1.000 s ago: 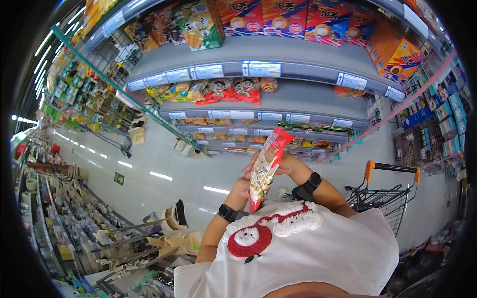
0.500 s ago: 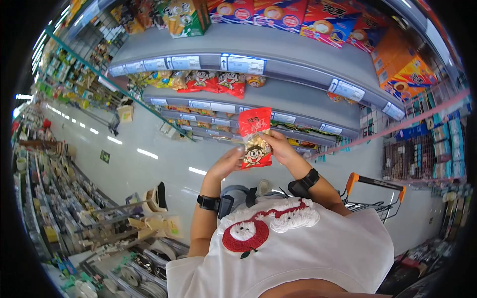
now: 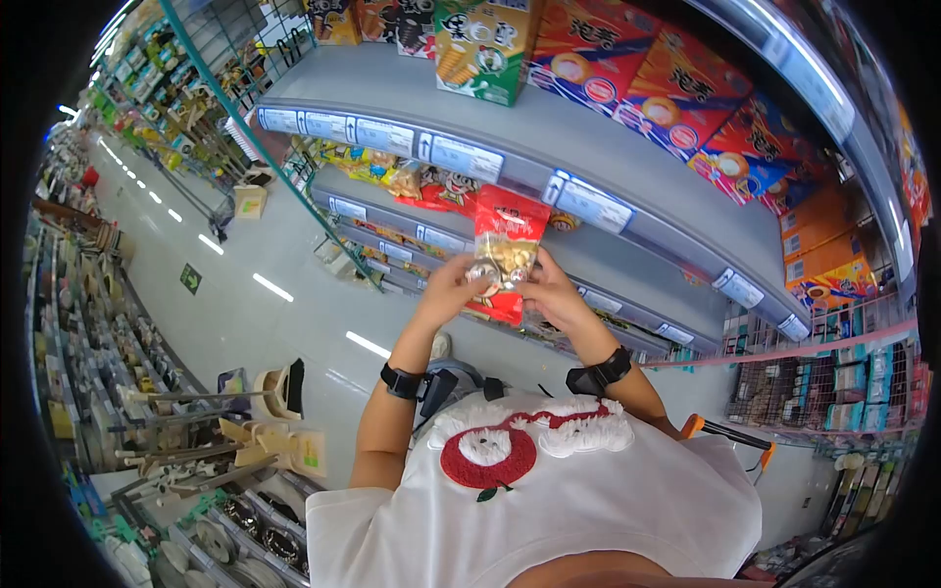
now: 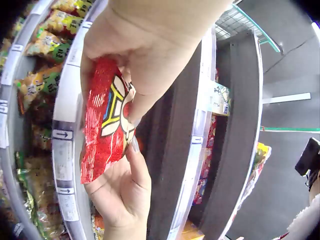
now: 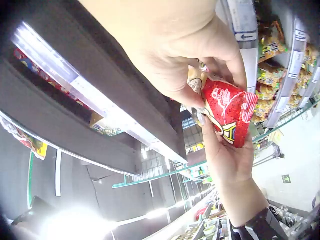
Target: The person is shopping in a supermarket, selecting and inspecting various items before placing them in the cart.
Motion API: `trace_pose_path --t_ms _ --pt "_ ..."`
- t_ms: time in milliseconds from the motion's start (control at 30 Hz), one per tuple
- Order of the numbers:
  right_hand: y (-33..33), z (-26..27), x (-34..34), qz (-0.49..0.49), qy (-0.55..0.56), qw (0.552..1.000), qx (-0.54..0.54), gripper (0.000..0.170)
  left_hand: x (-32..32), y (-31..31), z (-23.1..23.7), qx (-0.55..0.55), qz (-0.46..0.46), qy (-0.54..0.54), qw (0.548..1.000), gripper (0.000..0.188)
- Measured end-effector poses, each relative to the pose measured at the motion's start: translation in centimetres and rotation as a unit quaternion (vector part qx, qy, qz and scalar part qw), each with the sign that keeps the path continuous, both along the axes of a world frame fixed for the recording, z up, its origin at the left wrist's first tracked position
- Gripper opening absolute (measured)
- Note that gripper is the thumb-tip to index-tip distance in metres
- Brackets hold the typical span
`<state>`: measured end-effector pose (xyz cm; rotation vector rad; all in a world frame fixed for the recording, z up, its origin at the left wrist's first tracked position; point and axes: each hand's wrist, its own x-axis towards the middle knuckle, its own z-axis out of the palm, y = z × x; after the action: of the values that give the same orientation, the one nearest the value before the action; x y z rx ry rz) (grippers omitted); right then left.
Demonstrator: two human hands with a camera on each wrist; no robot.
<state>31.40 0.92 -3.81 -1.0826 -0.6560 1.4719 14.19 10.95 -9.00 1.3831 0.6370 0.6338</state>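
A red snack bag [image 3: 512, 211] with a clear window and a cartoon face is held upright in front of the shelves. My left hand [image 3: 451, 291] pinches its lower left side, thumb on the front. On the opposite edge, my right hand [image 3: 557, 296] grips it with the thumb across the front. In the left wrist view the bag's red bottom end [image 4: 102, 130] shows between both hands, and the right wrist view shows the thumbs close together over the bag [image 5: 227, 107]. The fingers behind the bag are partly hidden.
Grey shelves [image 3: 412, 88] with price labels stand ahead, carrying snack boxes [image 3: 588, 49] above and red bags [image 3: 431, 186] below. A shopping cart handle [image 3: 730, 431] is at my right. Mop-like goods [image 3: 274, 392] stick out at left over the pale floor [image 3: 235, 323].
The bag was first tilted edge-on, then turned face forward; now it is held higher before the shelf. The left hand has come onto its lower edge. The head view has swung around.
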Motion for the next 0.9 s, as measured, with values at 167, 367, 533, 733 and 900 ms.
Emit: trace_pose_path --t_ms 167,367,533,733,900 --pt "6.9 0.4 0.7 -0.065 -0.029 0.997 0.022 0.062 1.2 6.8 2.5 0.053 0.052 -0.051 0.996 0.041" --pt "13.4 1.5 -0.6 -0.125 -0.093 0.987 -0.03 0.031 0.3 13.2 6.0 0.274 0.028 0.102 0.956 0.031" --pt "17.4 -5.6 1.4 -0.198 -0.178 0.964 -0.028 0.027 0.6 15.8 5.1 0.348 0.013 0.135 0.928 0.024" --pt "17.7 -3.4 -0.4 -0.201 -0.507 0.836 0.056 0.029 0.8 17.1 3.6 0.462 0.015 0.162 0.872 0.025" --pt "17.8 -2.5 -1.5 -0.207 -0.614 0.759 0.065 0.031 0.7 16.9 4.1 0.489 0.003 0.19 0.852 0.023"
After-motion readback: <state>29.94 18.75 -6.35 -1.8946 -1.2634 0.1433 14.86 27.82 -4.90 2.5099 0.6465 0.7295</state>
